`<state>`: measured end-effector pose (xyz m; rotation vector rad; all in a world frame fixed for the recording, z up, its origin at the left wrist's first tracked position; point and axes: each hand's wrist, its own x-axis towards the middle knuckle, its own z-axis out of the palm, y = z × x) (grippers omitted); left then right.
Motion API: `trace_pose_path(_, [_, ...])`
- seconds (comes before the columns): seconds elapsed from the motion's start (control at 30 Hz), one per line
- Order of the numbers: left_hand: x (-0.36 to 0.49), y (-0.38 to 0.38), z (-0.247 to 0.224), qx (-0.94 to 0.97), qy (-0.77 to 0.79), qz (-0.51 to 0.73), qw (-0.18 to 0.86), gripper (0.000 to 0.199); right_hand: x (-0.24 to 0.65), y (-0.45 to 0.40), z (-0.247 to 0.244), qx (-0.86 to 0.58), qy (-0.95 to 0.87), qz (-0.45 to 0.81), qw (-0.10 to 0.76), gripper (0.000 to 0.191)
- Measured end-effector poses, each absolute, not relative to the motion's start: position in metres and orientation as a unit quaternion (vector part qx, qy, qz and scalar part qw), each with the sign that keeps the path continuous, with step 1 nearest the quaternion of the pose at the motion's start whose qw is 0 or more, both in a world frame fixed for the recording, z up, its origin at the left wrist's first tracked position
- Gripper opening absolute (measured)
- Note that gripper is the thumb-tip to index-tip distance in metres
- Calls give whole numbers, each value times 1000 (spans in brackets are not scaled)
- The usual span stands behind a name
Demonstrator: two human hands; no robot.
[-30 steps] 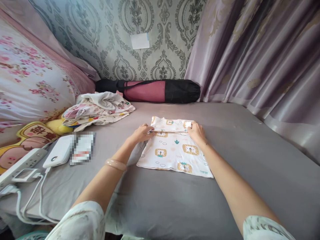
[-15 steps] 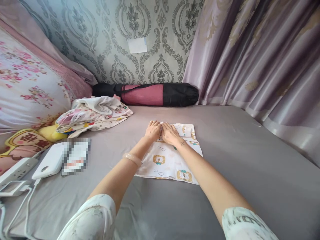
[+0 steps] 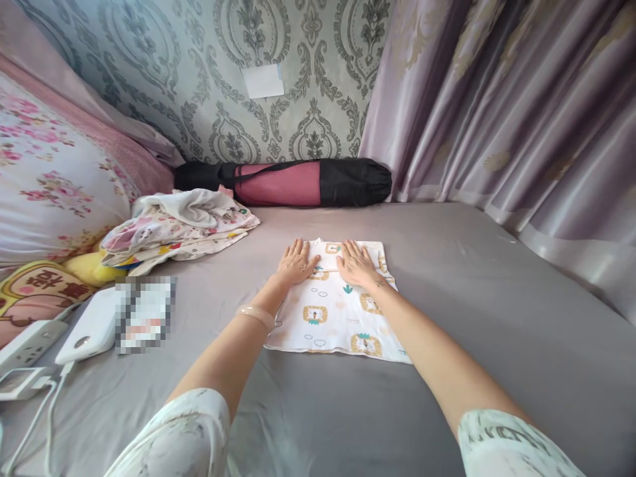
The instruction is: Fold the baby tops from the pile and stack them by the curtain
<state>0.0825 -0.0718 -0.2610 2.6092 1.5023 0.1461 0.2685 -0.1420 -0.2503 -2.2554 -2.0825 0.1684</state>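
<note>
A white cloth garment [image 3: 332, 318] printed with yellow lion faces lies flat on the grey bed sheet [image 3: 477, 298], its far part folded over toward me. My left hand [image 3: 297, 263] rests palm down with fingers spread on the far left corner of the fold. On the fold's right side lies my right hand [image 3: 358, 264], flat and with its fingers stretched out. Neither hand grips the cloth. A strip of the folded layer shows between them.
A pile of crumpled printed clothes [image 3: 183, 228] lies at the left, by a floral pillow [image 3: 54, 172]. Nearer are a white power bank [image 3: 94, 324], cables and a power strip [image 3: 34, 341]. A rolled mat in a black and pink bag [image 3: 283, 184] lies along the wall.
My hands have moved apart from the middle of the fold, left hand to the left and right hand to the right. The camera view has shifted slightly.
</note>
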Motion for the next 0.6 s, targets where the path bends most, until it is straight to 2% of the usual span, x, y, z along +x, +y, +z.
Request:
trace_pose_path(0.13, [82,-70,-263,855,511,54,68,81,281,-150,-248,-764,-643,45,23,65])
trace_pose_path(0.4, [81,-68,-257,856,512,21,75,81,285,-156,-244,-785,-616,47,32,66])
trace_pose_path(0.6, [99,-82,-244,885,460,74,-17,64,277,-151,-232,-744,-664,38,57,61])
